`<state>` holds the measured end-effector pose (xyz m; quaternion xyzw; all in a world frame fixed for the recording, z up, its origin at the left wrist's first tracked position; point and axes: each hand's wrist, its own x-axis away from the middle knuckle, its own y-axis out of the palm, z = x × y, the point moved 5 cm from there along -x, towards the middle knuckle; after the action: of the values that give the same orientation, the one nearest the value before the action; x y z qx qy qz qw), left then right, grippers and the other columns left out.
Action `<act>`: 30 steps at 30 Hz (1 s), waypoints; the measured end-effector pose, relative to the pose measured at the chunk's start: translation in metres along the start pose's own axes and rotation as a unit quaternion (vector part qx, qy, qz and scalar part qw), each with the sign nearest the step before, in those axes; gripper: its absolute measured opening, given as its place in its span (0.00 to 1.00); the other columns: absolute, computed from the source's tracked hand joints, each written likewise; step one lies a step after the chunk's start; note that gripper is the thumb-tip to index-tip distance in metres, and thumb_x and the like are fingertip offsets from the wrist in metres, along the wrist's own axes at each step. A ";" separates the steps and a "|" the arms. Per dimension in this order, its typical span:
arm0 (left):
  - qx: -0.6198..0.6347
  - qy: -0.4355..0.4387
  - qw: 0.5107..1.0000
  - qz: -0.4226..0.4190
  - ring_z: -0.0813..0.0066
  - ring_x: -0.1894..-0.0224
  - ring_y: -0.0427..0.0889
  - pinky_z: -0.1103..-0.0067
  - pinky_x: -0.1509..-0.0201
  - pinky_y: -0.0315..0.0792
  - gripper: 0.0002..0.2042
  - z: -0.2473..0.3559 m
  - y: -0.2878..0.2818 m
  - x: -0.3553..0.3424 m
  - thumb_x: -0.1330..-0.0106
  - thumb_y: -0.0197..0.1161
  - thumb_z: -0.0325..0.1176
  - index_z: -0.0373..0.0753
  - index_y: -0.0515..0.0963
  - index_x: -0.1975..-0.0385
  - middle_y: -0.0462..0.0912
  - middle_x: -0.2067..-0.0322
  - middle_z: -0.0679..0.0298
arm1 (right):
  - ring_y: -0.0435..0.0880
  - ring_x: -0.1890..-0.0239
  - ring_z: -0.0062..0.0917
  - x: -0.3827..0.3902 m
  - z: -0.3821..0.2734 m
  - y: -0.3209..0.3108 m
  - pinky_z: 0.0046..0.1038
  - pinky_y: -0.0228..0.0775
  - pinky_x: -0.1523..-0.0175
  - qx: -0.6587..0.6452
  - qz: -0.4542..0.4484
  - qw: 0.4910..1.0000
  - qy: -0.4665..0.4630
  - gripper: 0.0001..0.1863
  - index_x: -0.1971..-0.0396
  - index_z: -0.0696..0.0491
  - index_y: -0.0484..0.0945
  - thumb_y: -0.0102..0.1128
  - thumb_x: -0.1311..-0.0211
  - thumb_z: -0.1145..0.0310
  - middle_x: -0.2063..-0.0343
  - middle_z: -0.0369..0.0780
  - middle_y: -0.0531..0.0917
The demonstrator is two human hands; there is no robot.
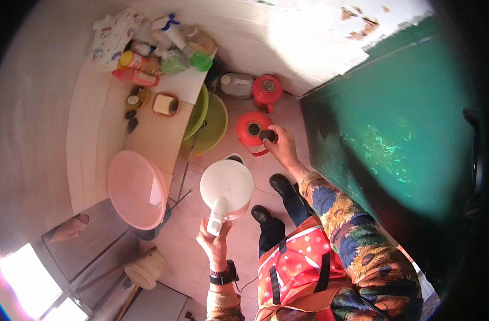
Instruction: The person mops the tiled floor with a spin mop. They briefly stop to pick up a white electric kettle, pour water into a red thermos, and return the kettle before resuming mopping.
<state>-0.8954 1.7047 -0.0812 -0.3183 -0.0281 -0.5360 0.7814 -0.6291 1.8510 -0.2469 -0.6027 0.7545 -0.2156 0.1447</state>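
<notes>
A white electric kettle (pixel 228 184) hangs over the floor, its handle gripped by my left hand (pixel 215 243). The kettle's dark spout points away from me, toward the far side. In my right hand (pixel 283 144) a dark stopper (pixel 266 136) is pinched between the fingers. Just left of that stopper stands a red thermos flask (pixel 243 124) on the floor, its round mouth uncovered. A red carrying handle lies down on its near side. Behind it is a second red thermos flask (pixel 268 88).
A clear plastic jug (pixel 237 84) stands by the far wall. Green basins (pixel 216 125) sit beside the counter (pixel 181 88), which holds several bottles and a soap dish (pixel 165 104). A pink basin (pixel 128 187) is at left, a pale bucket (pixel 148 270) below. A green panel (pixel 383 128) borders the right.
</notes>
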 end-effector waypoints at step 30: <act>0.071 -0.086 0.984 0.137 0.85 0.72 0.67 0.85 0.66 0.66 0.13 -0.036 -0.070 0.088 0.50 0.74 0.25 0.37 0.72 0.75 0.71 0.77 0.73 | 0.72 0.51 0.41 0.008 0.003 0.071 0.37 0.68 0.45 0.409 -0.134 0.833 -0.347 0.24 0.49 0.65 0.71 0.52 0.48 0.73 0.51 0.49 0.73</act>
<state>-0.9285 1.5979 -0.0433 -0.3076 -0.0897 -0.3911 0.8627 -0.6895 1.8554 -0.2843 -0.6192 0.4098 -0.2982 0.5998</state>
